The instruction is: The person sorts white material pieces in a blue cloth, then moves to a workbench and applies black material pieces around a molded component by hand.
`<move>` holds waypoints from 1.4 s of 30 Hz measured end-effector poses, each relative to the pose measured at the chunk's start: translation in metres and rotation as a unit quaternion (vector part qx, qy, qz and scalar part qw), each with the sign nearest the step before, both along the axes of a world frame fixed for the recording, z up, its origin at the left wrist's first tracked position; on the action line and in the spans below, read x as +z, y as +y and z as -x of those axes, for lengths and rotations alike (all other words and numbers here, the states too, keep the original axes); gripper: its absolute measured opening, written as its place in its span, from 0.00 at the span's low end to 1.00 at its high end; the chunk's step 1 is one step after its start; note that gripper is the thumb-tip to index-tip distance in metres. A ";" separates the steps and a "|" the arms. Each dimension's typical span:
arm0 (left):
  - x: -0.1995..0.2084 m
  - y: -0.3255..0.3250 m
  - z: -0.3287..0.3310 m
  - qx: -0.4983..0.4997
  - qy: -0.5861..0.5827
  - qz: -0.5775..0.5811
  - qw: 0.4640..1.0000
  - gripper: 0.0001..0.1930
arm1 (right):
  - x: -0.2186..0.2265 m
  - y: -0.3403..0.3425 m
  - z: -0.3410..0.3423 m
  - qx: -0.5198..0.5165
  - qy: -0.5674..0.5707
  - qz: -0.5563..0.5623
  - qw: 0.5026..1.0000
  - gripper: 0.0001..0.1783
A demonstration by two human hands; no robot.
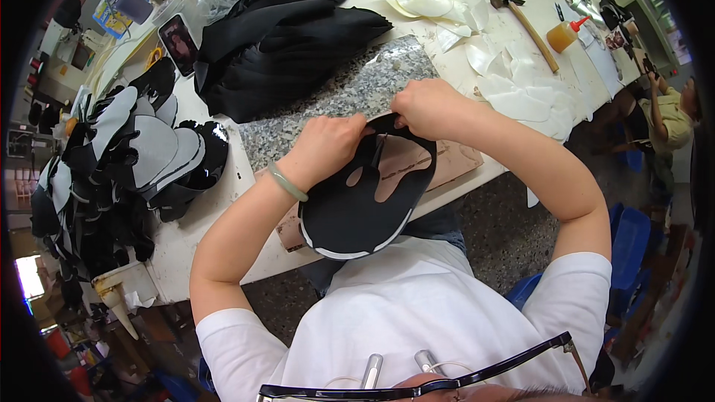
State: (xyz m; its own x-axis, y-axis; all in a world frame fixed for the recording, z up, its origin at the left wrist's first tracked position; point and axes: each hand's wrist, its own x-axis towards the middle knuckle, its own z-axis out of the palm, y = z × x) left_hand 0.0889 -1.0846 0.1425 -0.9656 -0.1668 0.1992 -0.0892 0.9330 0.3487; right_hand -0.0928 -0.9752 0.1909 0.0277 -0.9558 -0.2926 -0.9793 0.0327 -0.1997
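A black shoe upper (356,212) with cut-out openings and a white strip along its rounded near edge hangs in front of me at the table's near edge. My left hand (332,145) pinches its far edge on the left side. Close beside it, my right hand (428,109) grips the same edge at the top right. Fingertips of both hands are partly hidden behind the knuckles. Under and behind the upper lie a brown board (454,166) and a speckled grey stone slab (279,138).
Black fabric pieces (275,45) are heaped on the slab's far side. Black and grey shoe parts (141,156) pile up at left, near a phone (177,45). White pieces (525,97), a hammer (529,30) and a glue bottle (567,34) lie at right. Another person (666,115) sits far right.
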 end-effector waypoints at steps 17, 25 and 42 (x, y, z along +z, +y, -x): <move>0.053 0.041 -0.009 -0.050 0.095 -0.810 0.576 0.40 | 0.048 0.062 -0.029 -0.009 0.079 0.536 0.840 0.23; 0.088 0.066 -0.015 -0.146 0.065 -0.734 0.660 0.25 | 0.075 0.096 -0.015 0.124 -0.118 0.603 0.779 0.27; 0.088 0.030 -0.049 0.054 -0.115 -0.355 0.926 0.28 | 0.043 0.049 -0.020 0.142 -0.211 0.101 0.962 0.13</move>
State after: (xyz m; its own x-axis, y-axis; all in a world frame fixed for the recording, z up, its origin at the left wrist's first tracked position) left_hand 0.1384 -1.0549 0.2301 -0.9392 -0.2750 -0.2054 -0.3158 0.4580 0.8309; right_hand -0.0729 -0.9260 0.2335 0.3716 -0.9284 -0.0077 -0.7739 -0.3052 -0.5550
